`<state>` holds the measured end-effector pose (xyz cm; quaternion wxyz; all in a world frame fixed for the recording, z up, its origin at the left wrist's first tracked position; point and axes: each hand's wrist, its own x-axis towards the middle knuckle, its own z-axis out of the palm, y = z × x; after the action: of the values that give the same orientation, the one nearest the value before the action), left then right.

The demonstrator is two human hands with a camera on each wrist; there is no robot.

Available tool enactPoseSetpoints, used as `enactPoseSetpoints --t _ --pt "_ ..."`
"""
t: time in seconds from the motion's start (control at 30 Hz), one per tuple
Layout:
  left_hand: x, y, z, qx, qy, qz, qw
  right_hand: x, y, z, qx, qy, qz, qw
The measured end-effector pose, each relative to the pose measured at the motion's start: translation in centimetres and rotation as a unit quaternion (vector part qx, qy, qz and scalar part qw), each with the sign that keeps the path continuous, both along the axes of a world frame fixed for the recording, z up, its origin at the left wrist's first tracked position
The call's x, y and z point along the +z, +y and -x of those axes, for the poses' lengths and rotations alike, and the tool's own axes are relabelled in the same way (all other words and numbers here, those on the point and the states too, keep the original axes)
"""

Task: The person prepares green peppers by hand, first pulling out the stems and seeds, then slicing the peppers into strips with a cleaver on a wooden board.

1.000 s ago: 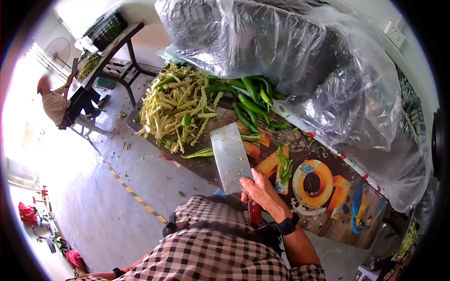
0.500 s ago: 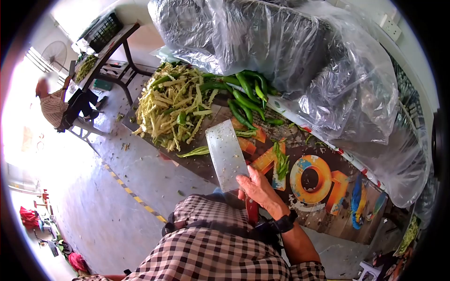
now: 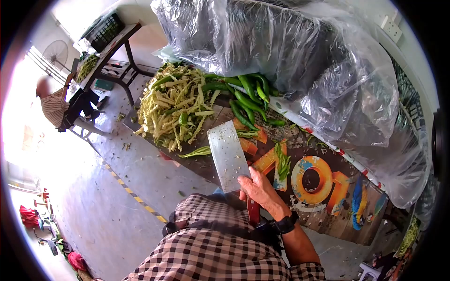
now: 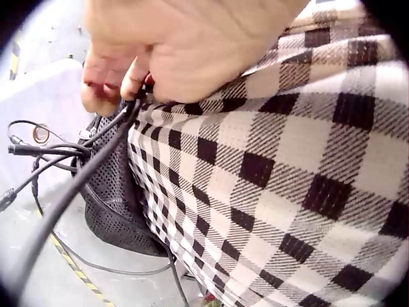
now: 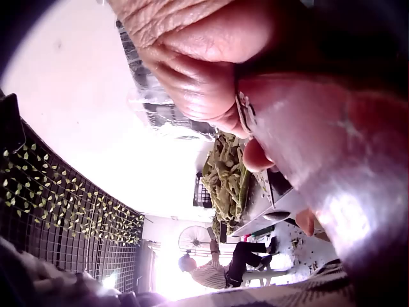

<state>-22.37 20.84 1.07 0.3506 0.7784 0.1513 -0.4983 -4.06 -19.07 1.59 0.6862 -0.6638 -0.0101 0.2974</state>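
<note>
My right hand (image 3: 263,191) grips the red handle of a cleaver (image 3: 228,157). Its broad blade, speckled with green and pale bits, is tilted above the near table edge. In the right wrist view the shiny handle (image 5: 313,134) fills the foreground under the curled fingers. My left hand (image 4: 185,51) is out of the head view. In its wrist view it is at my waist, fingers curled at the top of a black mesh pouch (image 4: 115,211), with a black cable (image 4: 83,176) pinched at the fingertips. A checked shirt (image 4: 255,166) lies beside it.
The dark table (image 3: 361,187) bears a heap of pale cut vegetable strips (image 3: 173,105), several long green peppers (image 3: 248,100) and a green scrap (image 3: 282,161). Clear plastic sheeting (image 3: 290,51) bulges behind. A seated person (image 3: 56,103) is at another table (image 3: 122,37).
My left forearm, with its dark wristband, has slipped out of the head view at lower left. The right hand and cleaver stay nearly still, as the head view shifts slightly.
</note>
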Motion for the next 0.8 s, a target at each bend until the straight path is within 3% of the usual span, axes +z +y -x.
enactPoseSetpoints --t 0.6,0.8 --pt "-0.4 0.0 1.5 -0.003 0.017 -0.017 1.0 -0.3 -0.3 -0.1 0.013 0.002 -0.017 1.0" --pt "-1.5 1.1 3.2 -0.024 0.038 -0.018 0.999 1.2 -0.8 -0.2 0.014 -0.005 0.028 0.999"
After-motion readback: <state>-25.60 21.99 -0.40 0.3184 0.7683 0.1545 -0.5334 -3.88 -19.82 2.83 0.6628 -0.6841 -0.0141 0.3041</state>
